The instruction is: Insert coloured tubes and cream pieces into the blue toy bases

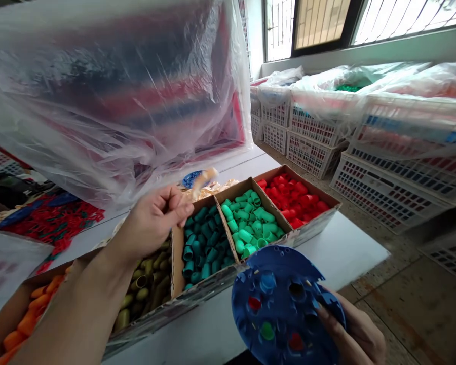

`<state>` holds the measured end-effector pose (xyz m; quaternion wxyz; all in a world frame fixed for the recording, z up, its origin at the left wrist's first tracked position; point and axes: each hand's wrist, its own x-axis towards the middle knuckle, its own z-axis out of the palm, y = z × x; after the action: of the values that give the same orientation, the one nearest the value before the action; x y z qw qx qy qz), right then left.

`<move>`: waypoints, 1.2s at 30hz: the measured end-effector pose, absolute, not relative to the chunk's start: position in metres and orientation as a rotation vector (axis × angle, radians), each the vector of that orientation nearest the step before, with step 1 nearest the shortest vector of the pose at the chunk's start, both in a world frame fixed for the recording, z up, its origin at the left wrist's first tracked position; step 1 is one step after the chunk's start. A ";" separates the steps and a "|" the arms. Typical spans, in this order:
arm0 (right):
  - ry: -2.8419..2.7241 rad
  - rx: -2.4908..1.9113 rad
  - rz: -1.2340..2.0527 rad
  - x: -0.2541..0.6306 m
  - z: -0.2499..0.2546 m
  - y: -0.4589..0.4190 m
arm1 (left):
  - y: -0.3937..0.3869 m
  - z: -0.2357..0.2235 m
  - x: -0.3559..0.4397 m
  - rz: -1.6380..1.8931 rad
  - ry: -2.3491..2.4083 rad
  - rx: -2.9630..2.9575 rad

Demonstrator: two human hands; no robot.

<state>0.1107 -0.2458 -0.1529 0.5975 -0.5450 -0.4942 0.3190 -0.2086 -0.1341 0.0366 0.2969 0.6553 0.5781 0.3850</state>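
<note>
Head view: the fingers (179, 212) of my left hand (152, 223) curl together above the teal caps (205, 243), and I can't tell whether they pinch anything. The fingers (329, 317) of my right hand (359, 334) grip the edge of a blue perforated disc (285, 263). Coloured caps (268, 281) fill some of its holes, while others sit empty. Green caps (249, 218) and red caps (294, 197) fill neighbouring compartments of a divided cardboard box (167, 324), with white plastic crates (311, 152) stacked on the floor beyond.
</note>
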 end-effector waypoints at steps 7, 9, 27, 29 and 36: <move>-1.282 -0.995 0.857 0.105 -0.131 -0.232 | -0.190 0.026 -0.132 0.483 1.365 2.080; -1.318 -0.967 0.810 0.102 -0.124 -0.232 | -0.183 0.023 -0.119 0.470 1.320 2.193; -1.452 -0.902 0.973 0.097 -0.106 -0.252 | -0.154 0.007 -0.129 0.079 1.193 1.870; -1.479 -0.918 0.953 0.098 -0.108 -0.256 | -0.154 0.005 -0.132 0.059 1.139 1.740; -1.567 -0.894 1.006 0.103 -0.101 -0.252 | -0.166 0.007 -0.138 0.120 1.231 1.852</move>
<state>0.1026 -0.2518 -0.1011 0.5125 -0.3715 -0.6514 0.4183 -0.1375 -0.1656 0.0071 0.4415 0.7461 0.4961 0.0482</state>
